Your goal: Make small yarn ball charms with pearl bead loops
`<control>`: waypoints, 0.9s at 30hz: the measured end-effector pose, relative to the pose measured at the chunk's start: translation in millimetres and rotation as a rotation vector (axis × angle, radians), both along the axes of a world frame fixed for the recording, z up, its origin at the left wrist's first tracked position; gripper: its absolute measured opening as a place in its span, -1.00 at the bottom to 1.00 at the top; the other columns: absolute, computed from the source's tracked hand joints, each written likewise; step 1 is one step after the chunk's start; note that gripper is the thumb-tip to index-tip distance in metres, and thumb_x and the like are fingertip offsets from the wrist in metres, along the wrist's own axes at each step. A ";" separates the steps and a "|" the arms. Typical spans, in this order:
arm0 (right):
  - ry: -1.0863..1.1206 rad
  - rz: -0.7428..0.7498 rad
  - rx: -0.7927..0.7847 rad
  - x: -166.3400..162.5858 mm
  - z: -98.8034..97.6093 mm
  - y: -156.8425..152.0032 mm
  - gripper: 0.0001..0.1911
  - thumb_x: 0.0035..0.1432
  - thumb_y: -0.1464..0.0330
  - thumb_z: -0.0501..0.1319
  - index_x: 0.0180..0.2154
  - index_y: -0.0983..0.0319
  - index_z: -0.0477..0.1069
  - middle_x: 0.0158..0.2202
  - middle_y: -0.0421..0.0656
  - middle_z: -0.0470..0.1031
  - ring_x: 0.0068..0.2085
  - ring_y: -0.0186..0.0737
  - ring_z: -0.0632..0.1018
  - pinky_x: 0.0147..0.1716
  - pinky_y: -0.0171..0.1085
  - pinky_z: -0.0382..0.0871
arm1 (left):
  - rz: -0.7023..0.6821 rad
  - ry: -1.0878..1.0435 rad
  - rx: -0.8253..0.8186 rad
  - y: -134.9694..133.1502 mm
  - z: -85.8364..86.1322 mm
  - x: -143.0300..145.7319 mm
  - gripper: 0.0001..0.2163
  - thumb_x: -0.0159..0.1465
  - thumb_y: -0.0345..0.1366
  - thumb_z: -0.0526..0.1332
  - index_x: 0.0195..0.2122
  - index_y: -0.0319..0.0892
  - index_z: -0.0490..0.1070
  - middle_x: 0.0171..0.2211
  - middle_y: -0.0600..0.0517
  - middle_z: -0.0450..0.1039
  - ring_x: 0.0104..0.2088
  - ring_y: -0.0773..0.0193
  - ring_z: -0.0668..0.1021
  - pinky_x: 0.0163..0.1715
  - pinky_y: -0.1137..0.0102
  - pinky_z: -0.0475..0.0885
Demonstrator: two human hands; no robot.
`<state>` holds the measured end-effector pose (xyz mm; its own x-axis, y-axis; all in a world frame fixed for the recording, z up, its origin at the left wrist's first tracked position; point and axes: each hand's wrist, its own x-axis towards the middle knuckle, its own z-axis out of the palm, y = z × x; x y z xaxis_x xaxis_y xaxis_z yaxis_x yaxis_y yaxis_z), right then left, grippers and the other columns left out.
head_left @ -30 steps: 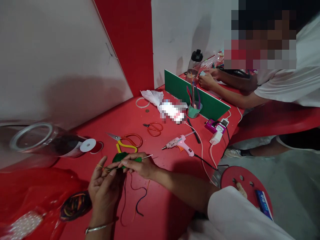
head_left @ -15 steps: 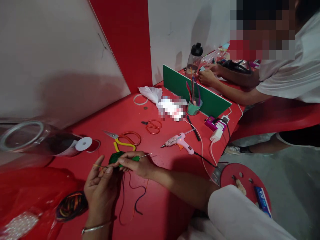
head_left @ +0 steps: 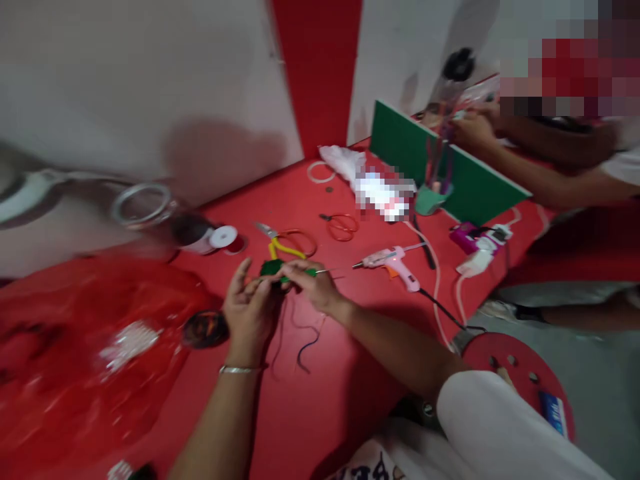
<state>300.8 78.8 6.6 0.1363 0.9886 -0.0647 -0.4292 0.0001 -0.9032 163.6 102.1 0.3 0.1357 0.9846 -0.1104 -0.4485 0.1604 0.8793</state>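
With the hands as the centre of the dial and 12 straight ahead, both sit close together over the red counter (head_left: 300, 433). The left hand (head_left: 250, 300) has its thumb and fingers drawn together on the dark green piece (head_left: 271, 268), with 1 finger raised; blur hides just where each fingertip presses. That piece lies between the hands, toward the 12 o'clock side of their fingertips. The right hand (head_left: 313, 283) has its fingers closed around a green-handled tool (head_left: 311, 273), whose thin metal shaft points to 3 o'clock.

Loose yarn strands (head_left: 309, 347) trail on the counter at 5 o'clock. A dark multicoloured yarn ball (head_left: 205, 329) rests at 8 o'clock, near the left wrist, with red plastic (head_left: 85, 407) and pale beads (head_left: 131, 343) farther out that way. At 10 o'clock stand a white-ended spool (head_left: 225, 237) and, beyond it, a clear jar (head_left: 167, 217). Scissors (head_left: 290, 250) with red and yellow handles lie at 12, just past the green piece; smaller red-handled scissors (head_left: 343, 227) are at 2. A pink glue gun (head_left: 393, 262) lies at 3, nozzle toward 9. Farther off at 2, a co-worker's hand (head_left: 473, 130) shows behind a green board (head_left: 493, 183).
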 end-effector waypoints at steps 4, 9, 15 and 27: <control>0.061 -0.052 -0.012 -0.3 -8.3 3.5 -0.66 0.18 0.03 0.37 -0.34 0.19 0.53 -0.51 -0.29 0.46 -0.49 -0.44 0.43 -0.43 -0.35 0.28 | 0.014 -0.105 0.016 5.4 -3.6 1.0 -0.34 -0.06 -0.29 0.65 0.10 -0.01 0.56 -0.36 0.08 0.66 -0.39 0.32 0.65 -0.33 0.40 0.61; 0.081 -0.106 -0.083 -2.3 -16.2 10.5 -0.59 0.01 -0.01 0.42 -0.38 0.19 0.49 -0.54 -0.30 0.43 -0.51 -0.41 0.44 -0.51 -0.37 0.18 | -0.059 -0.146 0.018 12.0 -7.3 -6.0 -0.36 0.05 -0.27 0.54 0.18 -0.13 0.46 -0.32 0.07 0.64 -0.70 0.59 0.21 -0.72 0.55 0.09; 0.015 -0.133 -0.088 -2.4 -11.0 9.1 -0.59 -0.02 -0.03 0.41 -0.39 0.17 0.48 -0.54 -0.29 0.41 -0.51 -0.37 0.43 -0.45 -0.33 0.29 | -0.108 -0.102 0.042 11.0 -11.5 -6.7 -0.33 0.14 -0.21 0.53 0.27 -0.13 0.40 -0.35 0.07 0.63 -0.67 0.54 0.29 -0.65 0.50 0.15; -0.021 -0.096 -0.016 -1.8 -18.1 6.4 -0.60 0.09 -0.02 0.41 -0.34 0.18 0.54 -0.54 -0.26 0.48 -0.49 -0.37 0.47 -0.48 -0.35 0.29 | -0.087 -0.125 0.102 6.8 -14.8 -0.9 -0.11 0.20 -0.25 0.50 0.50 -0.05 0.11 -0.41 0.13 0.59 -0.34 0.30 0.66 -0.22 0.38 0.55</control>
